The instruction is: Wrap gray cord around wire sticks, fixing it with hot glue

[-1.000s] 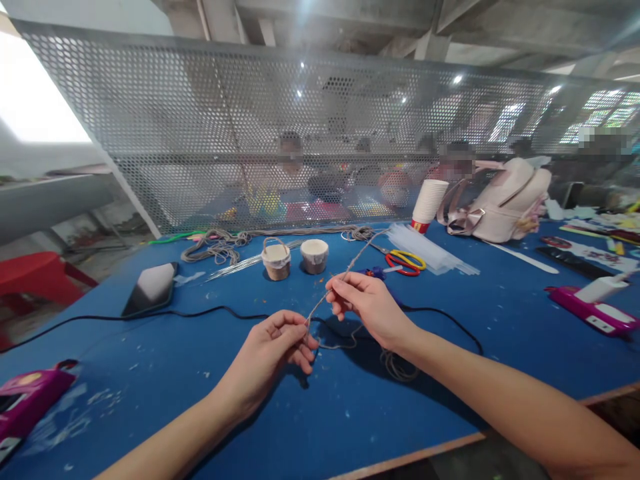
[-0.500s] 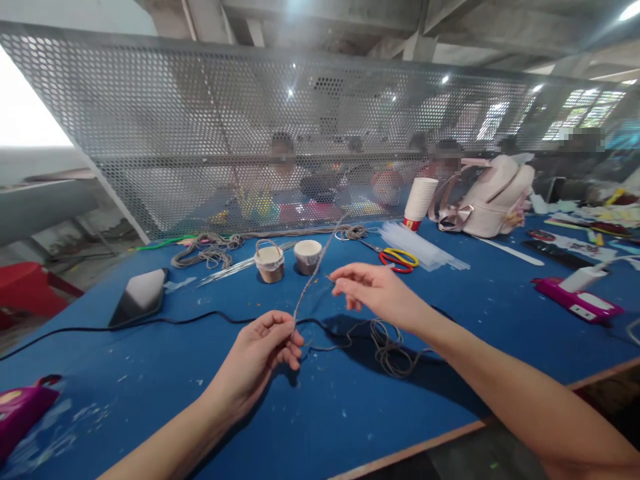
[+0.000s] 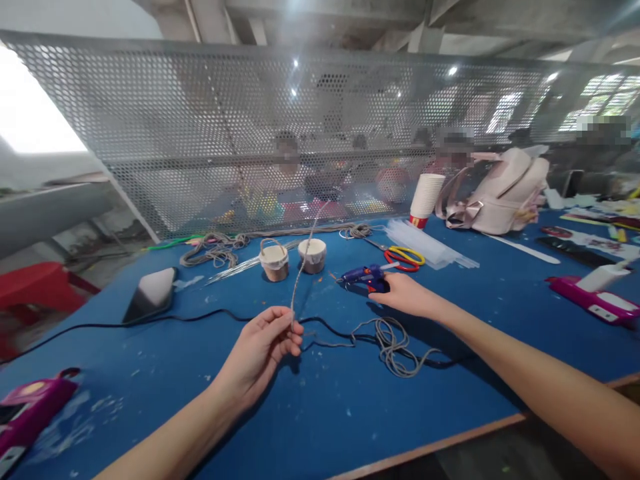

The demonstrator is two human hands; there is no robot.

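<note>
My left hand (image 3: 273,340) pinches a thin grey cord-wrapped strand (image 3: 301,270) that rises in a slight curve, its upper end over the far side of the table. My right hand (image 3: 405,293) is closed around the handle of a blue hot glue gun (image 3: 361,275), whose nozzle points left. Beyond the strand stand two small cups; the left cup (image 3: 274,261) has a thin arched handle, and the right cup (image 3: 313,259) is partly crossed by the strand. A loose coil of grey cord (image 3: 395,347) lies below my right hand.
Scissors (image 3: 404,257), clear glue sticks (image 3: 429,244) and stacked paper cups (image 3: 425,200) lie or stand behind the glue gun. A black cable (image 3: 200,315) crosses the table. A phone (image 3: 151,293) is at left, a pink power strip (image 3: 593,299) at right, and a perforated screen (image 3: 200,133) behind.
My right hand has moved right and slightly down from beside the strand and taken hold of the glue gun, which it previously hid. My left hand still holds the strand in about the same place.
</note>
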